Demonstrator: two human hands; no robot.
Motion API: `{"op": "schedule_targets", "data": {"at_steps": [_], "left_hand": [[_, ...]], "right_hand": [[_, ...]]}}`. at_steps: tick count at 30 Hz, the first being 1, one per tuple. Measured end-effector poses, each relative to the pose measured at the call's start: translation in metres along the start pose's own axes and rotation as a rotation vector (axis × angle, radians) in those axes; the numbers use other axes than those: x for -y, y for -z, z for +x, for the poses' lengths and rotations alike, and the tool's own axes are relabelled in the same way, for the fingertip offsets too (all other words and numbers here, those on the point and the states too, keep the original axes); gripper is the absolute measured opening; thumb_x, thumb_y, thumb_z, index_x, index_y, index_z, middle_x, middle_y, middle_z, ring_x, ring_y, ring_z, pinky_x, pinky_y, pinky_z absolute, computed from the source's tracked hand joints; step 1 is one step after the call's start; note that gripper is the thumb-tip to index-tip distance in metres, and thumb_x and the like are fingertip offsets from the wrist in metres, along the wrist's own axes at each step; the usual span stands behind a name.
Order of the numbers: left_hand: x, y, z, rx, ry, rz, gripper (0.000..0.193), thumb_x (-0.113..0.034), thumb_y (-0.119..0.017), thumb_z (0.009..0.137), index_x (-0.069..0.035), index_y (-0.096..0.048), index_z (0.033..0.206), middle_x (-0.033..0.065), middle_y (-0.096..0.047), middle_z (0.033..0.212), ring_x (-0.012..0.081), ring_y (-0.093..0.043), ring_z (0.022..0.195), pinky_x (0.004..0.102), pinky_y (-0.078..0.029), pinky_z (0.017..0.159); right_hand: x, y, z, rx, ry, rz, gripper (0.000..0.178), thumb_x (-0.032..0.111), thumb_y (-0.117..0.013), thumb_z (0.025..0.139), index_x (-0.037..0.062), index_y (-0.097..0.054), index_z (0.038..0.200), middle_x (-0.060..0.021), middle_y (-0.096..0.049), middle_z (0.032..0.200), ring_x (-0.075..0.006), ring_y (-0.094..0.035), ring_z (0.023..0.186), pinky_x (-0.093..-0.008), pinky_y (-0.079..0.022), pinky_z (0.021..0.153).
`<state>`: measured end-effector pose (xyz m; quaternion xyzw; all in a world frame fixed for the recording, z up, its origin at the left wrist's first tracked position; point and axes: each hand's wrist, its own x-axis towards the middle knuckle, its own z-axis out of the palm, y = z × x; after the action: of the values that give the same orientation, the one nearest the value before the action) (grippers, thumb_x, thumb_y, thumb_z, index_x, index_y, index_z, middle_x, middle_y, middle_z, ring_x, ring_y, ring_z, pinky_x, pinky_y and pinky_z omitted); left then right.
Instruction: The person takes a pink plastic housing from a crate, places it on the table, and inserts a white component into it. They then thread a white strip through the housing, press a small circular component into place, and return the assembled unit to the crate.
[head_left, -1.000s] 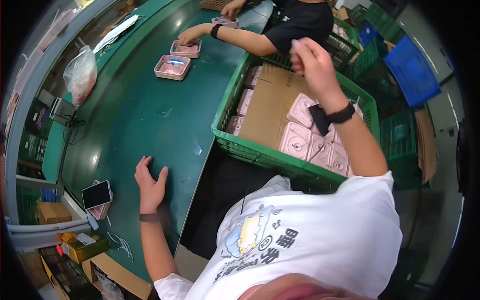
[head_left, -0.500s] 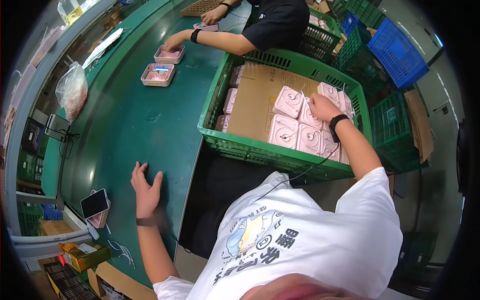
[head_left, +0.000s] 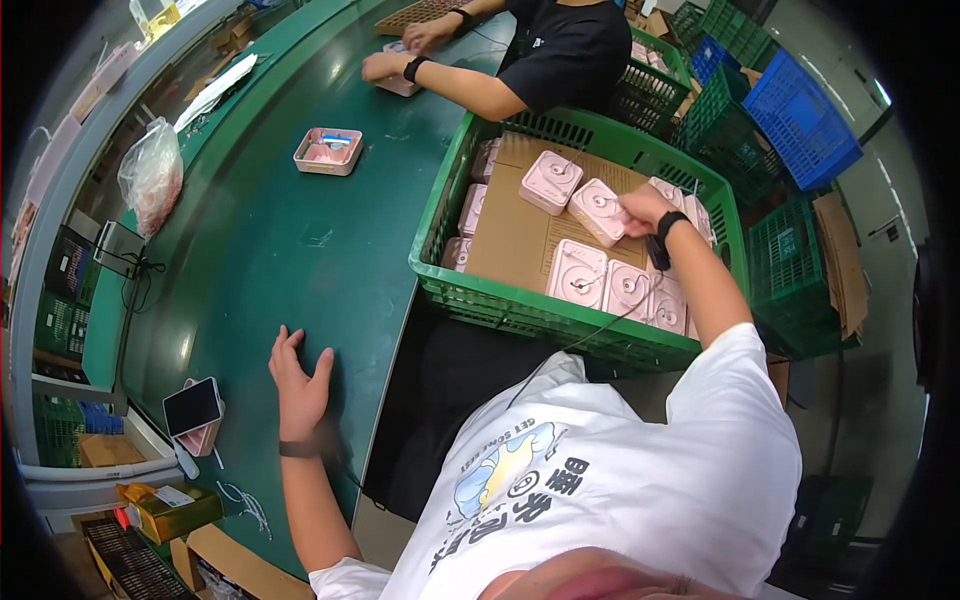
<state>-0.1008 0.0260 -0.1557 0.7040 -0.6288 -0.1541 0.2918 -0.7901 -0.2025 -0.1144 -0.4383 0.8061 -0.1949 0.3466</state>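
My left hand (head_left: 298,385) lies flat, fingers apart, on the green belt (head_left: 290,260) near its front edge, holding nothing. My right hand (head_left: 640,208) reaches into the green crate (head_left: 520,310) and grips the edge of a pink square unit (head_left: 598,212) lying on the cardboard sheet (head_left: 505,235). A second pink unit (head_left: 550,181) lies just left of it on the cardboard. Several more pink units (head_left: 625,290) are packed in a row under my forearm. A black band sits on each wrist.
A co-worker in a black shirt (head_left: 565,50) handles a pink case (head_left: 400,80) at the far end of the belt. An open pink tray (head_left: 328,150) lies on the belt. A phone (head_left: 192,407), a plastic bag (head_left: 152,175), and blue (head_left: 800,110) and green crates stand around.
My right hand came down from the air into the crate and drew two pink units left onto the cardboard. The co-worker took one pink tray off the belt. My left hand stayed put.
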Motion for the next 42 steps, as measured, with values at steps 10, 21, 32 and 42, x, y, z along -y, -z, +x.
{"op": "schedule_targets", "data": {"at_steps": [10, 21, 32, 42], "left_hand": [[-0.01, 0.002, 0.001, 0.007, 0.004, -0.014, 0.063, -0.028, -0.08, 0.106, -0.003, -0.056, 0.159, 0.0216, -0.04, 0.179, 0.0414, -0.036, 0.164, 0.0511, -0.032, 0.135], [-0.009, 0.005, -0.004, 0.022, 0.028, -0.049, 0.067, -0.026, -0.082, 0.104, 0.001, -0.055, 0.158, 0.026, -0.036, 0.181, 0.0449, -0.031, 0.166, 0.0547, -0.029, 0.136], [-0.01, -0.004, 0.002, 0.013, 0.004, -0.018, 0.065, -0.028, -0.083, 0.103, -0.003, -0.057, 0.158, 0.0224, -0.039, 0.18, 0.0432, -0.035, 0.164, 0.0529, -0.032, 0.136], [-0.001, 0.007, 0.001, -0.03, -0.108, -0.051, 0.062, -0.034, -0.083, 0.104, -0.005, -0.061, 0.154, 0.0276, -0.05, 0.171, 0.0459, -0.046, 0.157, 0.0549, -0.039, 0.13]], "right_hand": [[0.004, -0.016, -0.076, 0.034, 0.602, -0.438, 0.027, 0.026, -0.084, 0.098, 0.0028, -0.075, 0.108, -0.0218, -0.076, 0.103, -0.0384, -0.076, 0.094, -0.0459, -0.06, 0.082], [0.062, -0.08, -0.071, -0.599, 1.148, -0.517, 0.036, 0.03, -0.078, 0.104, 0.0024, -0.067, 0.124, -0.0196, -0.076, 0.115, -0.0412, -0.074, 0.096, -0.0528, -0.06, 0.085], [0.079, -0.122, -0.009, -0.405, 0.706, -0.775, 0.043, 0.046, -0.059, 0.114, 0.0065, -0.07, 0.127, -0.0257, -0.081, 0.108, -0.047, -0.08, 0.096, -0.0602, -0.064, 0.083], [0.167, -0.064, -0.106, 0.123, 0.982, -0.272, 0.034, 0.034, -0.06, 0.116, 0.0019, -0.063, 0.104, -0.0242, -0.067, 0.088, -0.0457, -0.062, 0.08, -0.0484, -0.052, 0.073]]}}
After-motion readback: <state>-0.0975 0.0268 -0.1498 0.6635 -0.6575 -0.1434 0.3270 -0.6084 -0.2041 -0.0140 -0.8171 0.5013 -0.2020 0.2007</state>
